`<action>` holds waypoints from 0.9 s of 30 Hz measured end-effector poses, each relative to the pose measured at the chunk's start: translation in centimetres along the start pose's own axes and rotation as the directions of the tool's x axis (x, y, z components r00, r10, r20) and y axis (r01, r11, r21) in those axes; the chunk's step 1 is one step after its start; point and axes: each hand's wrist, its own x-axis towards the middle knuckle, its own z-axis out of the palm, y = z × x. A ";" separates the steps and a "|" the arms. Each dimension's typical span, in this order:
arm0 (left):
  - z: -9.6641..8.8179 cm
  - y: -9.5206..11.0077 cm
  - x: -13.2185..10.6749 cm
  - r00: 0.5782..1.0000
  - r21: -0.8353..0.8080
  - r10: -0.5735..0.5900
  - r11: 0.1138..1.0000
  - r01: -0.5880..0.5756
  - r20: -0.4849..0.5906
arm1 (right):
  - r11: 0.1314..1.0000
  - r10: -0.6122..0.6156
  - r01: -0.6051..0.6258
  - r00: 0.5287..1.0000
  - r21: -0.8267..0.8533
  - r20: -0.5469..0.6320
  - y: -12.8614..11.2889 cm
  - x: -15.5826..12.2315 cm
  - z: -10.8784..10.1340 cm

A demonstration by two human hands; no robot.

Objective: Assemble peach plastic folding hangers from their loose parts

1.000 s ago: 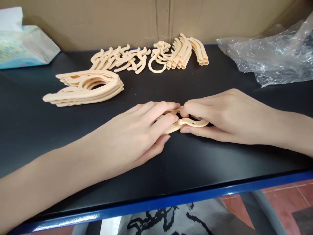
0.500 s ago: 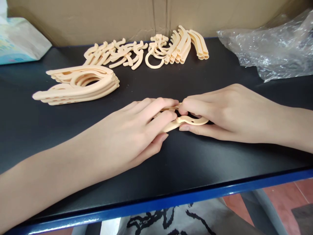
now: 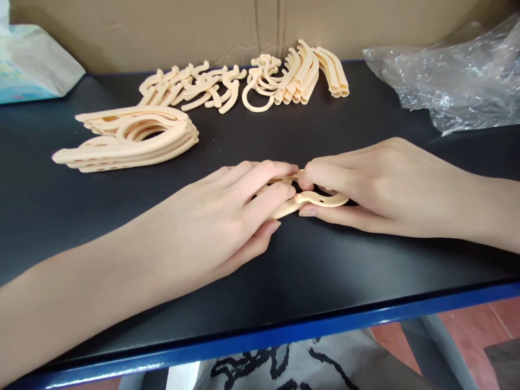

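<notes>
Both hands meet over a peach plastic hanger part lying on the black table. My left hand presses its fingers down on the left end of the piece. My right hand pinches the right end, thumb under and fingers on top. Most of the part is hidden under the fingers.
A stack of peach hanger bodies lies at the left. Loose hook pieces and curved arm pieces sit at the back by a cardboard wall. A crumpled clear plastic bag is at the right, a tissue pack at far left.
The hands hold nearly the same pose on the part. The view has shifted slightly, so the table items sit a little higher than a second ago.
</notes>
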 end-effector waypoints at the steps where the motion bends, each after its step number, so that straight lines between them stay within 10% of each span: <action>1: 0.0 0.0 0.0 1.000 0.000 0.000 1.000 0.000 -0.004 | 1.000 0.001 -0.001 1.000 0.000 -0.001 0.0 0.0 0.0; 27: 0.0 0.8 0.0 0.997 -0.030 -0.081 0.996 0.081 -0.002 | 0.999 0.039 -0.040 0.998 0.022 0.044 -0.3 0.2 -0.3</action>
